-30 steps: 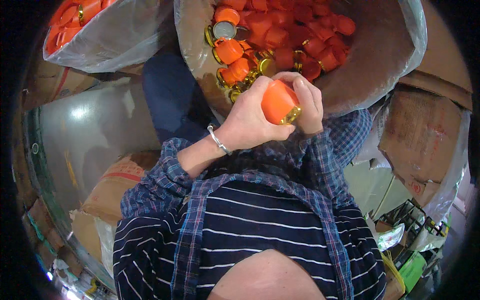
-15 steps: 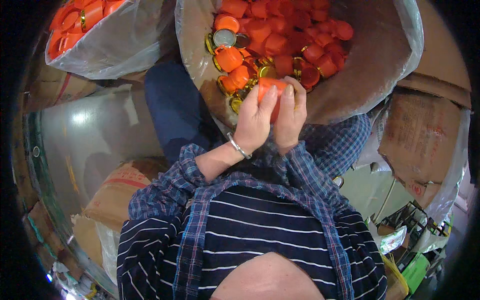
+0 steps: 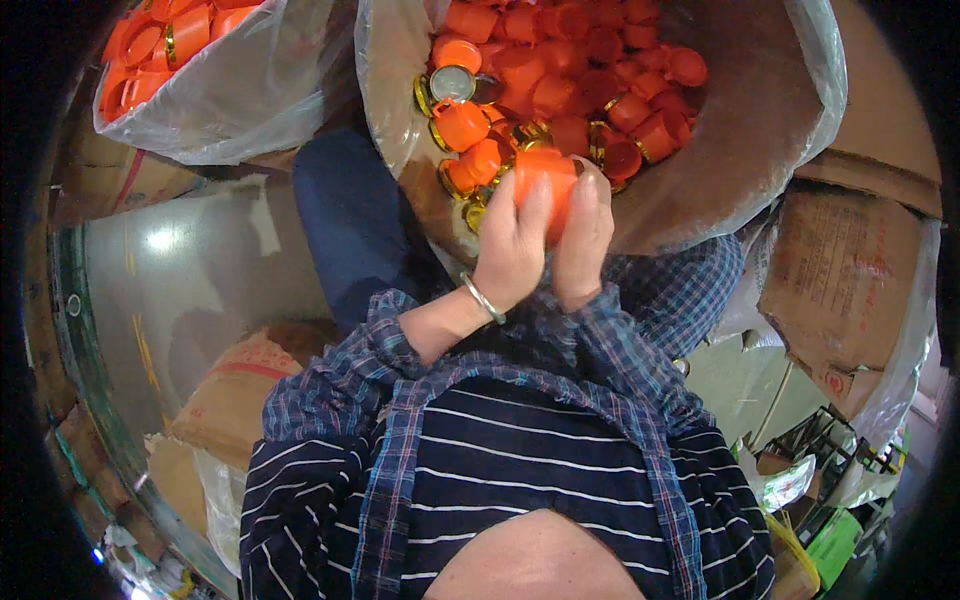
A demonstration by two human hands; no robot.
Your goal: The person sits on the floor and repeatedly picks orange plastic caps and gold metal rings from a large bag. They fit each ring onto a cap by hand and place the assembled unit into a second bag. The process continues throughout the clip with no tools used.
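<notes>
Orange cup (image 3: 545, 172) clasped between left hand (image 3: 511, 248) and right hand (image 3: 586, 236), fingers partly hidden around it; uneven squeeze could slip it into the plastic-lined bin (image 3: 740, 170).

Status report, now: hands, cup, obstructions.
Left hand, right hand: both on orange cup. Cup at near side of lined bin. Hands partly cover it; otherwise unobstructed.

On the brown cardboard sheet (image 3: 850, 270) at the right, we see rows of dark printing, reddish print and a small round red mark (image 3: 834, 382) low down, all too blurred for us to read. On the carton (image 3: 215, 412) at the left, we make out only a red printed band (image 3: 250, 368).
</notes>
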